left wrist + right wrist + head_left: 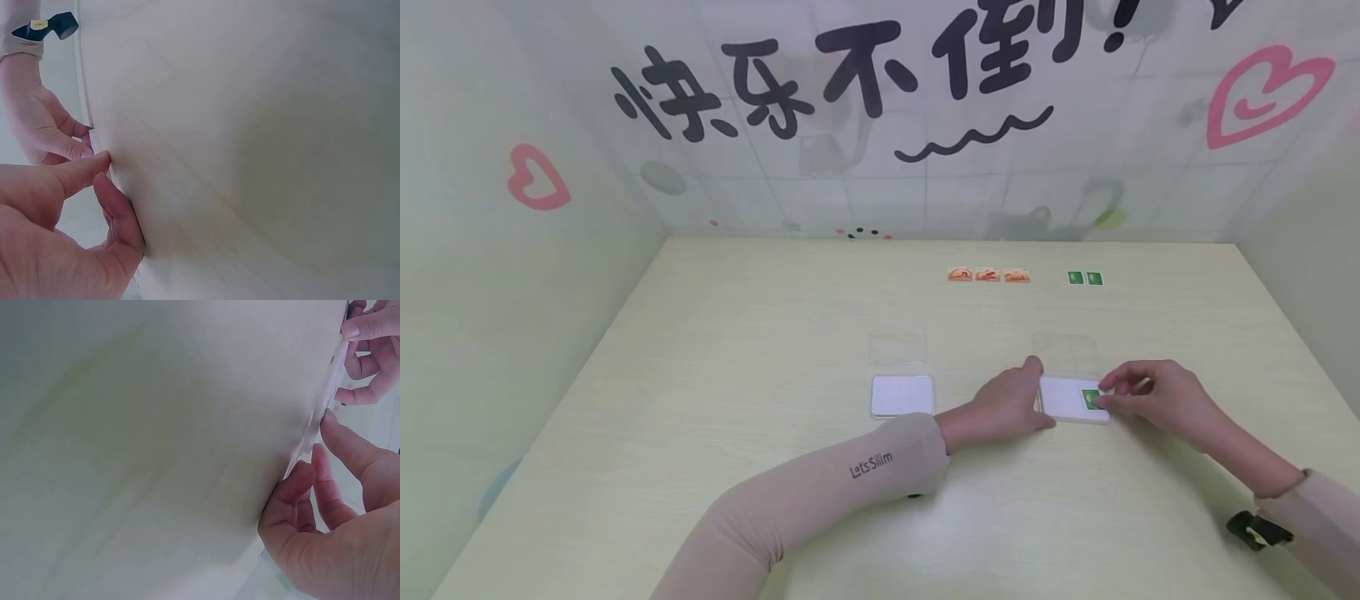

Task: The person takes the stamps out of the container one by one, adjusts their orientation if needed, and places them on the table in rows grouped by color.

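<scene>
In the head view, a flat white rectangular case (1063, 398) lies on the table between the two hands. My left hand (1011, 404) holds its left end, with fingers at the far edge and thumb at the near edge. A small green stamp (1090, 399) lies at the right end of the white face. My right hand (1165, 400) has its thumb and index fingertips on the stamp's right side, the other fingers curled. The left wrist view shows the left hand (69, 231) low beside the tabletop; in the right wrist view the right hand (337, 506) touches the case's edge.
A second white case (902, 395) lies left of the first. Two clear, lid-like pieces (897, 347) lie behind the cases. Farther back are a row of orange stamps (988, 275) and two green stamps (1085, 278). A printed wall (835, 183) borders the table's far edge.
</scene>
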Tool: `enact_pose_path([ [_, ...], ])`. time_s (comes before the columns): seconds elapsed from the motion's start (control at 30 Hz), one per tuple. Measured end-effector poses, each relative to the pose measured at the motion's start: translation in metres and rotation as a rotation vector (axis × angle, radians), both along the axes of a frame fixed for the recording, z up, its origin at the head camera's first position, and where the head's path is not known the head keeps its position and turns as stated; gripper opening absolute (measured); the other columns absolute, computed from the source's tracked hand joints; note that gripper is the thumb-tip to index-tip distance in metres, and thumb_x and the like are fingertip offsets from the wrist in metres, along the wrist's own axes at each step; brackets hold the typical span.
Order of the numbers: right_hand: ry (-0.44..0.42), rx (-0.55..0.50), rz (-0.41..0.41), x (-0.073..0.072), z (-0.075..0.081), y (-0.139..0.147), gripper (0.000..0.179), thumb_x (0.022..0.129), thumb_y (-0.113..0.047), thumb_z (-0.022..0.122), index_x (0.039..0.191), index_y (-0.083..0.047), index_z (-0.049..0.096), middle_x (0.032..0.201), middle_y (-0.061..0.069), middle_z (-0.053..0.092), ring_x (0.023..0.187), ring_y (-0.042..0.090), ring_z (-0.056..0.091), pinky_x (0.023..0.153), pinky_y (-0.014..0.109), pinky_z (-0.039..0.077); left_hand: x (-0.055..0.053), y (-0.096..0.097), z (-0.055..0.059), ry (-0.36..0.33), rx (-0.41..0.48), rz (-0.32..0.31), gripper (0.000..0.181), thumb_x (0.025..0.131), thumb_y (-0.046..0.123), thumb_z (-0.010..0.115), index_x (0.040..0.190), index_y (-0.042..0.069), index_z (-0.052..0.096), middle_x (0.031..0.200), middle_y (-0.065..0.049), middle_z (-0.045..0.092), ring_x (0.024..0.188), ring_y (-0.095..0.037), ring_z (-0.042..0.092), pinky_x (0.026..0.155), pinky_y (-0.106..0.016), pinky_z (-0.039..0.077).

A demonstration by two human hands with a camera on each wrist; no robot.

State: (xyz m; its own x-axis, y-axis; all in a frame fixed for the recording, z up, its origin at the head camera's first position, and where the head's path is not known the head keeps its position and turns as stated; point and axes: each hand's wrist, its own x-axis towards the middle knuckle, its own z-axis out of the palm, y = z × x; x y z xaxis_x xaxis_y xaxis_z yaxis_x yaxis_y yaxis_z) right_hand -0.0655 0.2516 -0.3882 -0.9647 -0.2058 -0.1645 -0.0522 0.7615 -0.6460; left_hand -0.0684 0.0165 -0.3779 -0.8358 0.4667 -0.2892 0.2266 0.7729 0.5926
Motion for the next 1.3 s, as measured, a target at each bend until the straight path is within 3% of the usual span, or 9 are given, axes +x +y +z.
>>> enact_pose_path([
  [0.37, -0.002, -0.005, -0.021, -0.0002, -0.0005, -0.0001, 0.027, 0.091, -0.018, 0.084, 0.109, 0.000, 0.077, 0.089, 0.002, 0.065, 0.080, 0.015, 0.055, 0.061, 0.025, 0.044, -0.0002, 0.0008, 0.0007, 0.001, -0.010, 0.005, 0.053, 0.095, 0.022, 0.082, 0.133, 0.009, 0.048, 0.089, 0.001, 0.058, 0.071, -0.011, 0.051, 0.061, -0.020, 0.041],
  [1.3, -0.028, -0.041, 0.014, -0.0041, -0.0028, 0.0018, 0.022, 0.091, -0.016, 0.084, 0.104, -0.002, 0.073, 0.093, 0.003, 0.067, 0.079, 0.016, 0.053, 0.062, 0.025, 0.044, -0.0006, 0.0015, -0.0007, 0.002, -0.018, 0.012, 0.057, 0.095, 0.023, 0.081, 0.138, 0.009, 0.047, 0.088, 0.001, 0.057, 0.071, -0.011, 0.050, 0.060, -0.020, 0.040],
])
